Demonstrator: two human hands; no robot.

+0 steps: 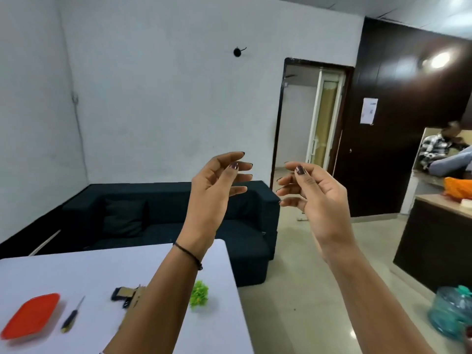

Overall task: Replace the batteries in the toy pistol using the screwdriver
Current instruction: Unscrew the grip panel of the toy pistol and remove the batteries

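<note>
Both my hands are raised in the air in front of me, well above the white table (76, 272). My left hand (219, 180) has loosely spread fingers and holds nothing. My right hand (306, 190) faces it, fingers relaxed, also holding nothing. Down on the table lies the toy pistol (125, 295), tan and black, partly hidden behind my left forearm. Left of it lies the screwdriver (72, 315) with a dark and yellow handle, tip pointing away from me. No batteries are visible.
A red tray (30, 315) sits at the table's left. A small green plant (199, 297) stands near the table's right edge. A dark sofa (153, 221) is beyond the table. A water jug (452, 312) stands on the floor at right, and a person (439, 149) sits far right.
</note>
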